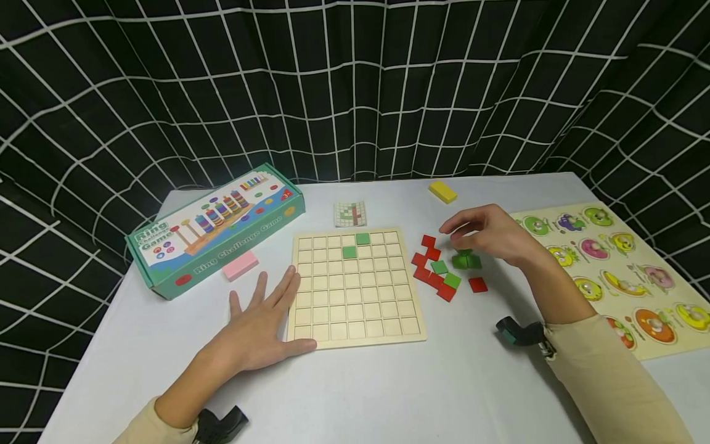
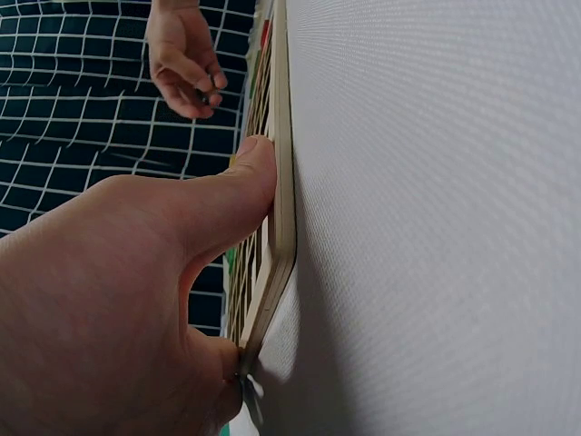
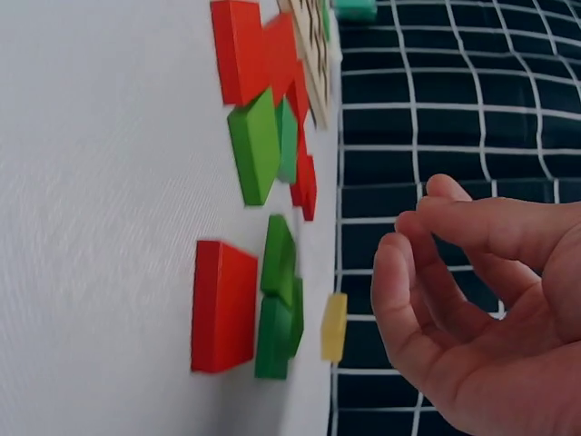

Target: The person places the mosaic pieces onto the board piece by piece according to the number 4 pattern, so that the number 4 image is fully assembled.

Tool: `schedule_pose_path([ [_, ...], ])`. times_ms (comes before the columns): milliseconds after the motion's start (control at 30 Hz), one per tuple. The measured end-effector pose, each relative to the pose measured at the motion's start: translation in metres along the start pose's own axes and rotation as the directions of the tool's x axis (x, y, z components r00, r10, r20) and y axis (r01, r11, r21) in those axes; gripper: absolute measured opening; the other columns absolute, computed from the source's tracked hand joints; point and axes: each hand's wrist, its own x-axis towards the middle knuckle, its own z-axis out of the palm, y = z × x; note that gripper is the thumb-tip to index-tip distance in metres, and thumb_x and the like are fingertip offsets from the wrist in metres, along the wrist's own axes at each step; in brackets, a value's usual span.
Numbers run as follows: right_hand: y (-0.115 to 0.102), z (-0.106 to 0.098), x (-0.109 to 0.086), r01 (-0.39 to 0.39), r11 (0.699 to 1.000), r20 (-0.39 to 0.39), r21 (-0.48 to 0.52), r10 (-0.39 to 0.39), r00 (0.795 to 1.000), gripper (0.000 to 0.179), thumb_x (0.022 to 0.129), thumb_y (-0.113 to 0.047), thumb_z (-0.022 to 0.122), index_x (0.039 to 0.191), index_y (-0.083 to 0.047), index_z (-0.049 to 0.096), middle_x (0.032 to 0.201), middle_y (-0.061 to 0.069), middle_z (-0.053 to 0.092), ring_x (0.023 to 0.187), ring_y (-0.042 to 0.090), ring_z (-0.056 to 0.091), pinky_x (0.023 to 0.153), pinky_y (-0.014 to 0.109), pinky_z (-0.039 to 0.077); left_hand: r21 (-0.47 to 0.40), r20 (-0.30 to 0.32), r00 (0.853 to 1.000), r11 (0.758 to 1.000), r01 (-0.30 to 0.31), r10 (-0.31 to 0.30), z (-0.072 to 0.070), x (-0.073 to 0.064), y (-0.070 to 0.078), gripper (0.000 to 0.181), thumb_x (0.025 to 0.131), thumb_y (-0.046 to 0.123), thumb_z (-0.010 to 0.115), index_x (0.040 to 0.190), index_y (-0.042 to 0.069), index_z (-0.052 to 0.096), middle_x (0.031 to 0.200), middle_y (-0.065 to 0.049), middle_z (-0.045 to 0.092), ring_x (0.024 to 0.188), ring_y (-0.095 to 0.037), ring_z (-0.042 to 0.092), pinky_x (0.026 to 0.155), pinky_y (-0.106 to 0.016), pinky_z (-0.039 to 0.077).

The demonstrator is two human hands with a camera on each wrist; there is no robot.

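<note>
My left hand (image 1: 252,339) rests against the wooden grid board (image 1: 355,299), fingers spread along its left side and thumb at its near corner. In the left wrist view, the thumb (image 2: 241,186) touches the board's edge. Two green tiles (image 1: 349,252) lie in the board's upper cells. Above a small cluster of green tiles (image 1: 466,261) hovers my right hand (image 1: 493,234), its fingers loosely bent and nothing visible between them. Several red tiles (image 1: 421,273) and two more green ones (image 1: 452,280) lie between board and hand. A lone red tile (image 3: 222,309) lies close to the cluster.
Behind the board is a small pattern card (image 1: 350,214). A green game box (image 1: 216,228) and a pink block (image 1: 240,266) are at left. At the back sits a yellow block (image 1: 442,192); a fruit picture sheet (image 1: 610,265) covers the right side.
</note>
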Motion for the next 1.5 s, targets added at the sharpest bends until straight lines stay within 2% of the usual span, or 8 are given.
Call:
schedule_pose_path([
  [200,0.009,-0.005,0.003,-0.006,1.0,0.004,-0.007,0.006,1.0,0.032,0.094,-0.004,0.071,0.126,-0.002,0.073,0.129,0.019,0.068,0.109,0.031,0.058,0.08,0.025,0.054,0.003,-0.001,1.0,1.0,-0.002,0.002,0.0,0.0,0.0,0.118,0.083,0.08,0.064,0.169,0.018,0.012,0.177,0.002,0.003,0.16,-0.05,0.001,0.107,-0.09,0.003],
  [467,0.024,-0.011,0.01,-0.034,0.999,0.02,-0.036,0.035,0.999,0.038,0.09,-0.005,0.076,0.128,-0.002,0.073,0.131,0.019,0.069,0.112,0.032,0.062,0.084,0.025,0.052,-0.006,-0.001,1.0,1.0,-0.004,0.004,0.0,0.001,0.001,0.118,0.083,0.08,0.064,0.169,0.018,0.012,0.177,0.003,0.001,0.16,-0.05,0.0,0.107,-0.09,0.002],
  [733,0.033,-0.015,0.012,-0.039,0.996,0.086,-0.074,0.046,0.995,0.037,0.09,0.001,0.072,0.127,-0.003,0.074,0.131,0.018,0.071,0.117,0.033,0.062,0.09,0.026,0.051,-0.002,0.001,1.0,1.0,-0.003,0.003,0.0,0.001,0.002,0.118,0.083,0.08,0.065,0.169,0.019,0.011,0.177,0.003,0.002,0.16,-0.049,0.0,0.108,-0.09,0.002],
  [900,0.036,-0.014,0.013,-0.034,0.994,0.104,-0.102,0.044,0.994,0.036,0.09,0.004,0.07,0.124,-0.003,0.075,0.129,0.017,0.071,0.114,0.032,0.059,0.088,0.025,0.051,0.0,0.007,1.0,1.0,0.001,-0.001,-0.001,0.001,0.002,0.118,0.083,0.08,0.065,0.169,0.019,0.011,0.177,0.003,0.002,0.16,-0.048,0.001,0.108,-0.09,0.002],
  [1233,0.037,-0.012,0.017,-0.017,0.988,0.085,-0.15,0.03,0.996,0.035,0.086,0.008,0.07,0.119,-0.002,0.077,0.123,0.018,0.073,0.108,0.032,0.058,0.083,0.025,0.053,0.0,0.004,1.0,1.0,-0.002,0.002,-0.001,0.0,0.001,0.118,0.084,0.078,0.066,0.169,0.018,0.011,0.177,0.003,0.002,0.16,-0.048,0.001,0.108,-0.089,0.003],
  [1500,0.034,-0.01,0.018,-0.009,0.982,0.07,-0.188,0.023,0.997,0.032,0.087,0.004,0.074,0.118,-0.001,0.077,0.12,0.018,0.073,0.105,0.032,0.062,0.081,0.022,0.053,0.003,0.008,1.0,1.0,0.017,-0.017,-0.001,0.001,0.001,0.118,0.083,0.079,0.066,0.169,0.02,0.01,0.177,0.004,0.001,0.161,-0.047,0.001,0.109,-0.089,0.001],
])
